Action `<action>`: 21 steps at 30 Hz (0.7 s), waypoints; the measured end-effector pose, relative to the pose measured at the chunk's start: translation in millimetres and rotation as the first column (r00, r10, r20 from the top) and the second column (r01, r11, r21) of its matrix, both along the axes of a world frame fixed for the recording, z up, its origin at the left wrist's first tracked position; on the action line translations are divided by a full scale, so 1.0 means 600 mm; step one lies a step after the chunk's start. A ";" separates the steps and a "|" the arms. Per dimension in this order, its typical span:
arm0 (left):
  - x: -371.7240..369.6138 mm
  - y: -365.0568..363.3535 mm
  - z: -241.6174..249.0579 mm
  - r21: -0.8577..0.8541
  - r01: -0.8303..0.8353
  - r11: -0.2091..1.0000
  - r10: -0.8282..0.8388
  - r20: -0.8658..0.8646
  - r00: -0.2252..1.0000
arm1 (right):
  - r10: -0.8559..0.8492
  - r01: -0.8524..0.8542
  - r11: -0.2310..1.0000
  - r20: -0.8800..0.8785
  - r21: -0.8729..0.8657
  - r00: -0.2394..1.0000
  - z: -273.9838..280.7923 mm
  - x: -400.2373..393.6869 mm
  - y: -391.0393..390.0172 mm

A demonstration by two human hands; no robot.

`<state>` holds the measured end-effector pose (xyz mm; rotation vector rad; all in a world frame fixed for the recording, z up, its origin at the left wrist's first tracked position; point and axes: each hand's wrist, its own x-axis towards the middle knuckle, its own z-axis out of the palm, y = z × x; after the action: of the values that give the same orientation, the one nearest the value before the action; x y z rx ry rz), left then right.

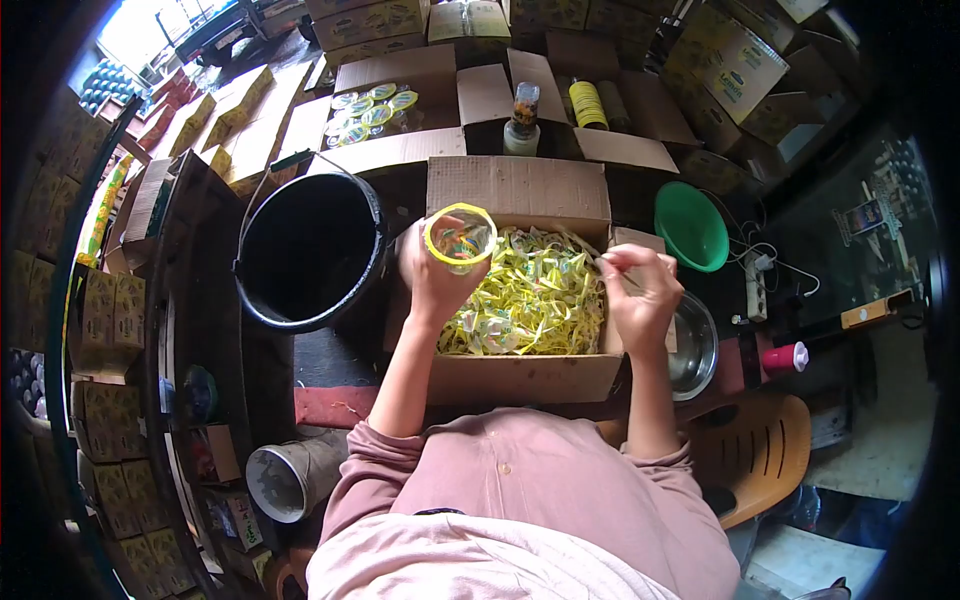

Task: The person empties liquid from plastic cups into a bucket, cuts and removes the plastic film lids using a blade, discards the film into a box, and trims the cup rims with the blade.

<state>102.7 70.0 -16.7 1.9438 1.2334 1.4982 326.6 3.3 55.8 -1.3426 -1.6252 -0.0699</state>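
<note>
My left hand (440, 275) is wrapped round a clear plastic cup (460, 238) with a yellow rim, held above the left side of an open cardboard box (520, 378). Yellow and clear plastic strips (545, 285) fill the box. Over the box's right edge is my right hand (640, 285), its thumb and forefinger pinched together; whatever lies between the fingertips is too small to make out.
A black bucket (312, 250) stands left of the box. To the right are a green bowl (692, 227), a metal bowl (692, 345) and a power strip (755, 290). Behind, an open carton (395, 150) holds lidded cups, beside a jar (521, 138) and stacked yellow lids (588, 106).
</note>
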 end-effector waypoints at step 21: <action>0.027 -0.069 0.060 -0.117 0.364 0.924 -0.243 0.555 0.795 | 0.232 -0.479 0.876 -0.919 0.055 0.320 -0.058 -0.079 -0.013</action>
<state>118.8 28.7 19.3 1.3602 0.7524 1.5079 279.2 -4.6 20.8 -0.8219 -0.8866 1.0264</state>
